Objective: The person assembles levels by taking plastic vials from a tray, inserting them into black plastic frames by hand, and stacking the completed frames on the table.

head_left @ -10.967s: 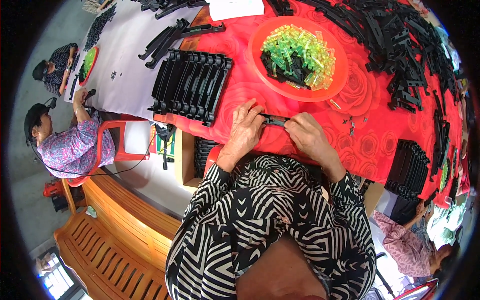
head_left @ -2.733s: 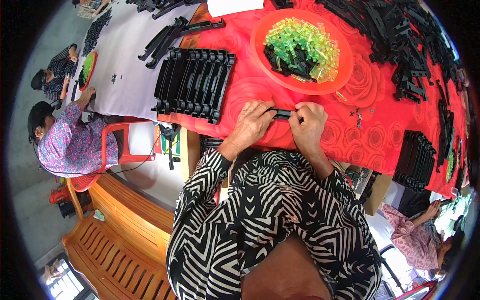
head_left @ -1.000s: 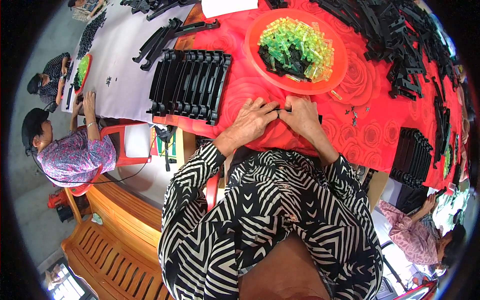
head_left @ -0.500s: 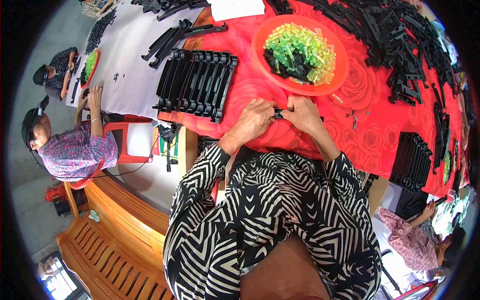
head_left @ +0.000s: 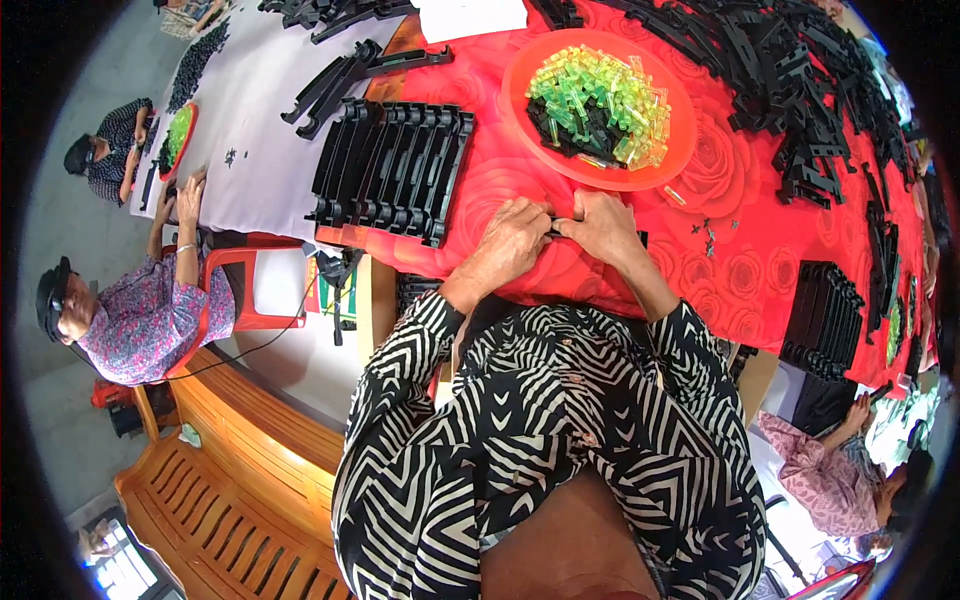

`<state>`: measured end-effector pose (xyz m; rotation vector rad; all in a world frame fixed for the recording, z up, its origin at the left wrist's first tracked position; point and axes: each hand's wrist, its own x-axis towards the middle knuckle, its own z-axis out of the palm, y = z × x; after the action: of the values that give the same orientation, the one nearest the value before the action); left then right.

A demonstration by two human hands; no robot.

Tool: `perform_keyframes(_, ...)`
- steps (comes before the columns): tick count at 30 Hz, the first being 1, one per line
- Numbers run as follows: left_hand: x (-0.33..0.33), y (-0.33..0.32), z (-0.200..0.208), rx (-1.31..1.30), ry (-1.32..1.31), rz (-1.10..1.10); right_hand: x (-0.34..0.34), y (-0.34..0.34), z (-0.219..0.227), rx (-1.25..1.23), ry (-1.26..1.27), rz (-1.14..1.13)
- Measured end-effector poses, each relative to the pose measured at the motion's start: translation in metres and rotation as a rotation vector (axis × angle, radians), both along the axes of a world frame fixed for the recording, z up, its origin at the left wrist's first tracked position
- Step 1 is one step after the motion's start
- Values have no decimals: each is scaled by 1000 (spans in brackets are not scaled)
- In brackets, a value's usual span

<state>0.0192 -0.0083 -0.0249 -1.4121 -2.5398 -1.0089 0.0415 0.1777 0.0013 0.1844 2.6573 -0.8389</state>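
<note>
Bright scene; window (head_left: 122, 568) at lower left blown out; white sheet (head_left: 470, 18) washed out; fisheye bends bench (head_left: 262, 410); corners black.

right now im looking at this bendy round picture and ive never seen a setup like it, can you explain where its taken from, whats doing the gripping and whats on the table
There is no machine here: the grip is a person's two bare hands. The view comes from a wide fisheye camera worn on that person's head, looking down, so straight edges bend near the rim.

The left hand and right hand meet over a red rose-patterned cloth, pinching a black part that their fingers mostly hide.

Beyond them stands a red bowl of yellow-green clear pieces and small black ones. A neat row of long black parts lies to the left, and a loose black heap to the upper right.
</note>
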Motion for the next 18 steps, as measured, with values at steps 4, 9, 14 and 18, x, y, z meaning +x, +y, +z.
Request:
perform_keyframes(4,4,0,0,12,35,31,-3,-4,9,42,-36,39)
perform_keyframes(9,3,2,1,53,13,46,-10,-8,15,71,-121,48)
perform_keyframes(14,3,3,6,58,-20,50,-16,-14,15,93,-186,77)
perform_keyframes(18,1,6,3,48,-16,32,-22,-14,3,125,-157,120)
